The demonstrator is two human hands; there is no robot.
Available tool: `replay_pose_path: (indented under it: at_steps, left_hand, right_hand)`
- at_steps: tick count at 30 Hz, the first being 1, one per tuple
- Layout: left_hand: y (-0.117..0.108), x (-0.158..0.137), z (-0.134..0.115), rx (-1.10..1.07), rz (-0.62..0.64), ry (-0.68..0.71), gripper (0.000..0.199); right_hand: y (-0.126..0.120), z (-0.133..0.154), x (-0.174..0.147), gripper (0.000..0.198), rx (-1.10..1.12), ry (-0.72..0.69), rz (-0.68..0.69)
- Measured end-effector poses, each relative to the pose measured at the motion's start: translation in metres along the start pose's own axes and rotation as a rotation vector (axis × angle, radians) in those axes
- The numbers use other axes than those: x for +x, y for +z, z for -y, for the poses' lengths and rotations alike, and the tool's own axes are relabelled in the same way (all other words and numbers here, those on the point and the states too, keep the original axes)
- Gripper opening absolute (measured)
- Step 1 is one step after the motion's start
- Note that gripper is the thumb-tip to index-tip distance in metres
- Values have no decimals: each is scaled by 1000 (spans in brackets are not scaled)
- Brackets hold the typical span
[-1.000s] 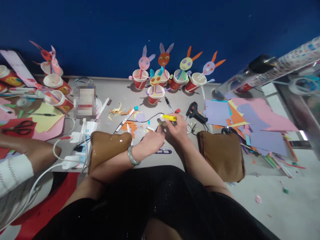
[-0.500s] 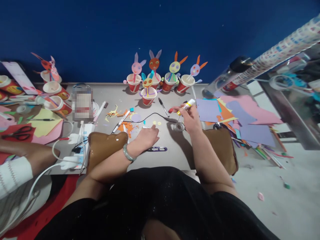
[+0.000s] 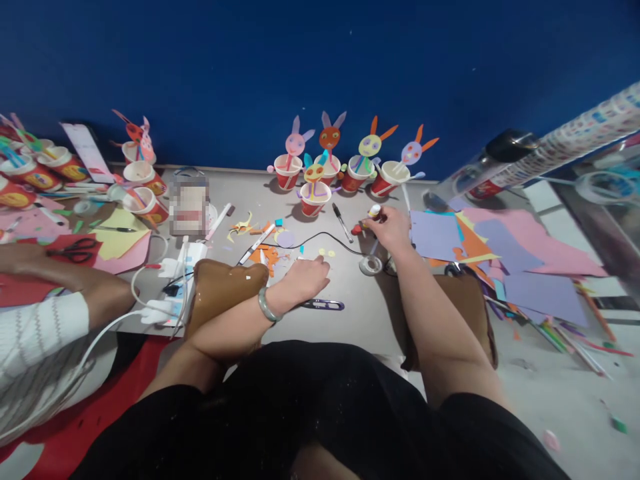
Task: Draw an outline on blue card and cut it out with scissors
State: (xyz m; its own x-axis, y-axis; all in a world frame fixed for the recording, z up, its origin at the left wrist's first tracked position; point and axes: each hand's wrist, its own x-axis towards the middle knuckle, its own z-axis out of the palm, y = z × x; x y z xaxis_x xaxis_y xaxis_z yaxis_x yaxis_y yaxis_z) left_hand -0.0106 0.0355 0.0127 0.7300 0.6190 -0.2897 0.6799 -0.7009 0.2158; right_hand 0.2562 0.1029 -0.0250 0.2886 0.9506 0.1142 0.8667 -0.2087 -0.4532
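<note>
My right hand (image 3: 393,230) is closed around a glue stick (image 3: 374,212) with a white end, largely hidden by the fingers. Just left of those fingers a red cap-like piece (image 3: 357,229) shows. A roll of clear tape (image 3: 371,265) lies below this hand, and a black pen (image 3: 343,223) lies to its left. My left hand (image 3: 306,277) rests low over the table with its fingers drawn together; what they hold, if anything, is hidden. Two small pale yellow paper discs (image 3: 327,253) lie by its fingertips. A dark box cutter (image 3: 323,305) is below it.
Red paper cups (image 3: 316,200) with paper rabbit figures stand at the back. Coloured paper sheets (image 3: 540,243) lie at right. A black cord (image 3: 320,235) crosses the table. At left are a power strip (image 3: 187,267), scissors (image 3: 75,250) and another person's arm (image 3: 100,297).
The view has swung left, so everything sits further right. The glue stick in my right hand has tipped from slanting to more upright, its yellow label now mostly covered. My left hand stays low.
</note>
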Motion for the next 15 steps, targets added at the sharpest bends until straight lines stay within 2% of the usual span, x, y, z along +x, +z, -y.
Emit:
replay_pose_path:
  at_steps: [4, 10, 15]
  left_hand:
    - [4, 2, 1, -10, -3, 9, 30]
    - [4, 2, 1, -32, -13, 4, 29]
    - [2, 1, 1, -49, -7, 6, 29]
  right_hand:
    - [0, 1, 3, 16, -25, 67, -40]
    - [-10, 9, 2, 20, -116, 136, 49]
    - [-13, 13, 1, 19, -143, 132, 81]
